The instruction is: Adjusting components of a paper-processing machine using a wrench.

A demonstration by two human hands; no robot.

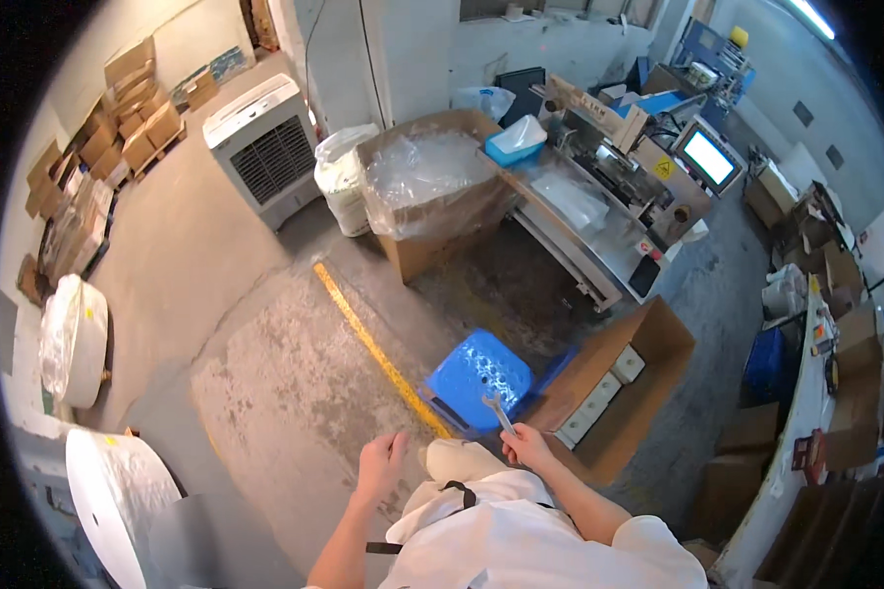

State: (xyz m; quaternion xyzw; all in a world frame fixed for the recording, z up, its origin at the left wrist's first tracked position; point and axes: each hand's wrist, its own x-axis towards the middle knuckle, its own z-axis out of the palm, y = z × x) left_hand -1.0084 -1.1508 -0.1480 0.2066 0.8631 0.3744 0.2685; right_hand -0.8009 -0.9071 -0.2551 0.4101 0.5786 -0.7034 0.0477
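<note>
Wrench (pixel 503 414) clasped in the right hand (pixel 528 449), seen against a blue stool (pixel 479 371), looks merely held ready, the left hand (pixel 383 459) loose and empty, so I'd say moving it next calls for a steady grip.

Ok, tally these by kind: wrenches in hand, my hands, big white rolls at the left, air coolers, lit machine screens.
Wrench: 1
Hands: 2
White rolls: 2
Air cooler: 1
Lit screen: 1
Total: 7
</note>
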